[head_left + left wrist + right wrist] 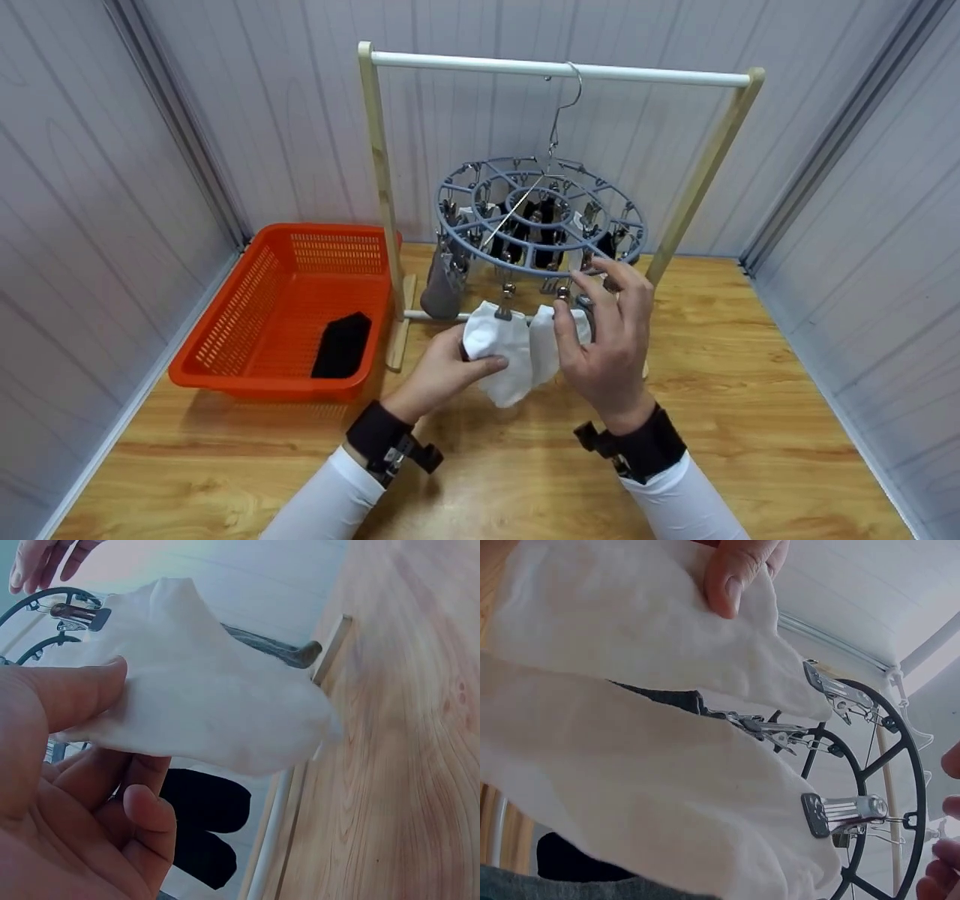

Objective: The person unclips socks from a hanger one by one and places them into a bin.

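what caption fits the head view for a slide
Left hand holds a white sock clipped to the round hanger; right hand at a clip.

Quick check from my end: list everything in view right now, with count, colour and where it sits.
White socks: two, white, side by side on clips at the near edge of the round hanger.
Grey sock: one, grey, hanging at the hanger's left side.
Dark socks: count unclear, black, clipped toward the hanger's middle and far side.
Round clip hanger: one, blue-grey with metal clips, hooked on the rack's bar.
Rack: one, wooden posts with white bar, on the table.
Basket: one, orange, left on the table.
Black sock: one, lying in the basket.
Table: one, wood.
Left hand: pinches the left white sock.
Right hand: fingers raised at a clip; grip unclear.
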### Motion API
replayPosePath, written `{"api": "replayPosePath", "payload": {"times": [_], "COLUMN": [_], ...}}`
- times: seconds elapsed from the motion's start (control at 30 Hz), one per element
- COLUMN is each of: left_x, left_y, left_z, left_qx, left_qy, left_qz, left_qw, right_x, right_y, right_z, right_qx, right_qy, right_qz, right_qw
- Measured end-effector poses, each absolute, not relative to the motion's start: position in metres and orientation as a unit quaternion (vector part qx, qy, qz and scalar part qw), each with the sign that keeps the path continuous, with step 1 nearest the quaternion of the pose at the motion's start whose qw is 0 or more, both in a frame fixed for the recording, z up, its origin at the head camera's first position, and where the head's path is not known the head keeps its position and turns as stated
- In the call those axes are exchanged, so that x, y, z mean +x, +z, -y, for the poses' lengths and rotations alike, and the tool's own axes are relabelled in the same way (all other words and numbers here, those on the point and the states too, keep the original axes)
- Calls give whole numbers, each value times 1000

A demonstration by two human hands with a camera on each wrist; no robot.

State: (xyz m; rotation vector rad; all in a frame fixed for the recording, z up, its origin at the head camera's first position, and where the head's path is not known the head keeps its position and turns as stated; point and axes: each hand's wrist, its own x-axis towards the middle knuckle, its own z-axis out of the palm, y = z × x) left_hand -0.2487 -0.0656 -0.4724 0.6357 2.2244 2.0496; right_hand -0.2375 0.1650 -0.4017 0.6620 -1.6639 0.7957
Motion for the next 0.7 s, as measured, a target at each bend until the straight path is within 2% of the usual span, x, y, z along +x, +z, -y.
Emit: {"api": "replayPosePath", "payload": {"times": [0.17,0.33,0.57,0.7], "left_x": [-248,-247,-245,-244], "left_y": [-473,-473,-472,-472], "left_z": [65,64,61,61], "left_qx": [210,212,223,230], "left_qy": [659,650,651,651], "left_qz": [-722,-729,-725,-722], "left_qw": [26,31,43,46], "right_x": [-236,-235,-236,-236], "right_y": [-405,-409,-418,-423], "right_z": [-161,-159,-156,-153], "right_qx": [310,337,333,309], "right_qy": [334,311,327,404], "right_qz": [691,720,766,786], "right_qw": [561,522,441,352]}}
